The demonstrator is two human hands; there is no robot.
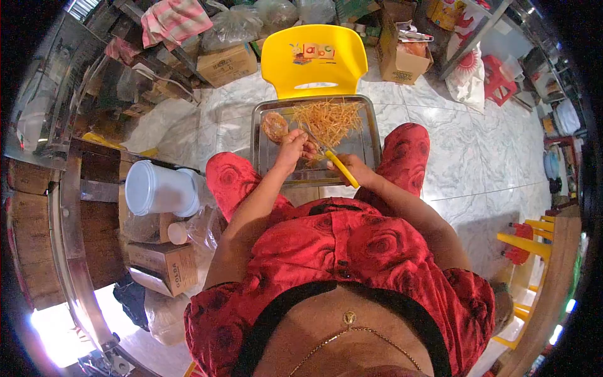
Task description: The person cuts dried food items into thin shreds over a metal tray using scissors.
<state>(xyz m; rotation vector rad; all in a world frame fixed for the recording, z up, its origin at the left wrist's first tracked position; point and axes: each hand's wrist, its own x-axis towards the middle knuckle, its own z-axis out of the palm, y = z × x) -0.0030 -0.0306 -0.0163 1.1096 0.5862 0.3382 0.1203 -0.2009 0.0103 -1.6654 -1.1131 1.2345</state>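
Note:
A shallow metal tray (pixel 256 157) sits in front of my body, between my knees. Inside it is a loose heap of thin straw-coloured strips (pixel 330 120) at the upper right. A rounded brownish lump (pixel 274 127) lies at the tray's left side; its kind is unclear. Over the tray, my left hand (pixel 296 148) is closed in a pinch near the strips; what its fingers hold is too small to make out. My right hand (pixel 353 169) grips a tool with a long yellow handle (pixel 342 168), its thin metal end pointing toward my left fingers.
Behind the tray stands a yellow plastic chair back (pixel 314 60). Cardboard boxes (pixel 227 65) and bags line the far side. To the left are a white bucket (pixel 157 188) and another box (pixel 164 267). Yellow chair legs (pixel 524 245) show at right. The floor is marble-patterned tile (pixel 465 144).

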